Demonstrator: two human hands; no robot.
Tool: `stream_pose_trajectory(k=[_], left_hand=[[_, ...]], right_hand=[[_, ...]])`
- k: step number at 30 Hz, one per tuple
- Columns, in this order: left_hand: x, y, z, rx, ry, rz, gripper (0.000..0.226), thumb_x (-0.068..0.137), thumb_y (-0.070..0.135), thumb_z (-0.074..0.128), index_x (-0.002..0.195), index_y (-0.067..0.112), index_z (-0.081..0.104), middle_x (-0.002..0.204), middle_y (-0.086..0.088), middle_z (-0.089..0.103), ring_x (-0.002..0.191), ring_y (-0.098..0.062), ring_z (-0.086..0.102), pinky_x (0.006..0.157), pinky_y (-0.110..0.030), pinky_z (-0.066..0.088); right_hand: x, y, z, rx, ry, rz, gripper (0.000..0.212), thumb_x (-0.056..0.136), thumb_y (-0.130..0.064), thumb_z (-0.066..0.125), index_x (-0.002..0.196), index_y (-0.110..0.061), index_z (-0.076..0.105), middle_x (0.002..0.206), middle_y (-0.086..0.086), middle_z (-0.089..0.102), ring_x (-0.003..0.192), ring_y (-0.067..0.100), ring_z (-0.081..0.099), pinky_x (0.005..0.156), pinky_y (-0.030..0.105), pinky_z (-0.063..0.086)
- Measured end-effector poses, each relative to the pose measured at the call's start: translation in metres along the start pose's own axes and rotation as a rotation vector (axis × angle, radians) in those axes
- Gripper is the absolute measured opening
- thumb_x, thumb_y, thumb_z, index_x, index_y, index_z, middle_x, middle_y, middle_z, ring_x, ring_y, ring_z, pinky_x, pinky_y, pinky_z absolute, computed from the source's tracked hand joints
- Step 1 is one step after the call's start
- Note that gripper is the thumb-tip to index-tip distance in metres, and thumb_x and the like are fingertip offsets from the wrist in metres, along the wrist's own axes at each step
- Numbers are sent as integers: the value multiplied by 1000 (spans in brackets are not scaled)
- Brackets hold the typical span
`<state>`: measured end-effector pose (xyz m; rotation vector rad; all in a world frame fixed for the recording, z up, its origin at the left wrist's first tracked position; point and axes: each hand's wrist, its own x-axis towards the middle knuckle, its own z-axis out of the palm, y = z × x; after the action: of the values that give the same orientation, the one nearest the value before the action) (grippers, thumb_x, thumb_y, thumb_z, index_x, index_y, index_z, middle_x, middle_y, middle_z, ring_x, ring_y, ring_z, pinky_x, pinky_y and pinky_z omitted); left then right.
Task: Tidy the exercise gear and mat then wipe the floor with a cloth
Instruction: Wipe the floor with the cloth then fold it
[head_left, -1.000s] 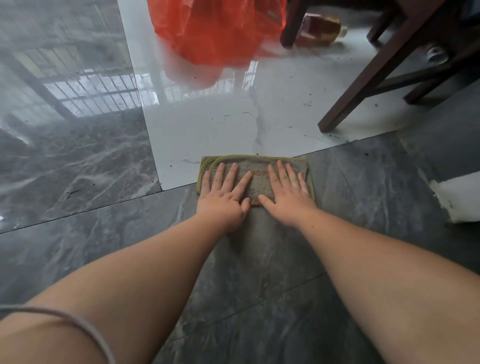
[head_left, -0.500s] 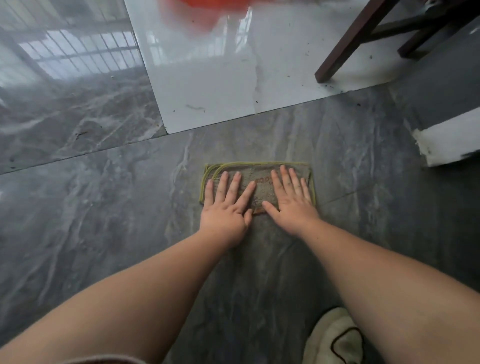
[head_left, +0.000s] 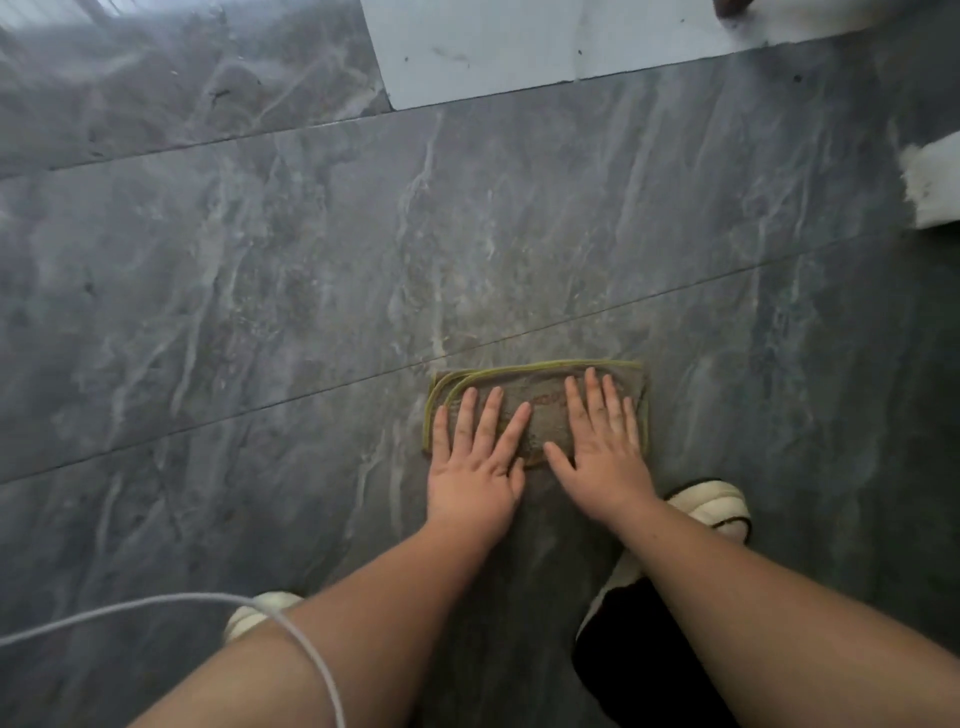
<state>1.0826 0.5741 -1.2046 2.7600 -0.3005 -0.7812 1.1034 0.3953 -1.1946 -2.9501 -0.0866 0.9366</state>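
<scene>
Cloth (head_left: 540, 410) lies flat, long axis left-right, w/ both hands' (head_left: 475, 462) (head_left: 602, 457) grip open, fingers straight on it.

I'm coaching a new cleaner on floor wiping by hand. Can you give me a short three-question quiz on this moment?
1. True or false: both hands lie flat, fingers straight, on the folded cloth.
2. Which tile is the cloth on? A) the white tile B) the dark grey marble tile C) a mat
3. Fill in: the trim along the cloth's edge is ____ in colour.

Key
1. True: the left hand and the right hand press down side by side.
2. B. The white tile lies farther ahead.
3. Yellow-green.
</scene>
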Motion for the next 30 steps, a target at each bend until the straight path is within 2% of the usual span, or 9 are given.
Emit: stream_pose_trajectory(k=[4, 5, 7, 15, 18, 23, 30], left_hand=[[-38, -18, 22, -10, 26, -7, 71, 92, 50, 37, 156, 36, 10, 162, 0, 1, 151, -31, -3, 120, -57, -8], [-48, -22, 28, -4, 30, -11, 71, 91, 50, 39, 156, 35, 15, 162, -1, 5, 151, -32, 1, 120, -57, -5], [-67, -30, 40, 17, 38, -20, 70, 91, 49, 39, 156, 35, 19, 163, -1, 6, 151, -33, 1, 120, -58, -2], [-84, -21, 39, -41, 92, -61, 75, 88, 49, 41, 156, 30, 16, 163, -10, 4, 152, -33, 3, 119, -60, 3], [-72, -10, 38, -65, 132, -100, 71, 90, 51, 38, 155, 33, 17, 164, -8, 5, 152, -34, 4, 119, -60, 0], [-58, -16, 47, -57, 162, -162, 70, 91, 52, 38, 155, 37, 15, 164, -3, 2, 153, -30, -5, 119, -58, 2], [-20, -43, 19, -71, 214, -237, 68, 90, 57, 35, 153, 42, 13, 165, -3, 12, 151, -29, 8, 119, -58, 1]], right_hand=[[-34, -17, 23, 37, 11, -33, 86, 86, -57, 30, 156, -24, -7, 165, 3, -13, 152, 21, -16, 122, 47, -5], [-41, -20, 28, 42, 15, -49, 85, 86, -55, 33, 157, -23, -3, 165, 4, -10, 152, 21, -14, 122, 47, -4], [-53, -29, 37, 45, 15, -78, 84, 86, -52, 36, 158, -23, 3, 166, 4, -5, 153, 21, -10, 122, 47, -1], [-62, -47, 48, 52, 24, -30, 84, 86, -51, 34, 157, -24, -2, 165, 3, -8, 153, 22, -9, 122, 47, -6], [-60, -52, 47, 74, 37, -8, 82, 85, -50, 34, 156, -27, 0, 164, 2, -9, 152, 21, -10, 121, 46, -9], [-48, -57, 48, 68, 82, -19, 78, 86, -48, 39, 156, -32, 9, 166, 4, 3, 153, 26, -1, 121, 49, -9], [2, -68, 28, 0, 188, -114, 74, 86, -50, 41, 155, -32, 20, 164, 8, 18, 151, 29, 12, 121, 55, 3]])
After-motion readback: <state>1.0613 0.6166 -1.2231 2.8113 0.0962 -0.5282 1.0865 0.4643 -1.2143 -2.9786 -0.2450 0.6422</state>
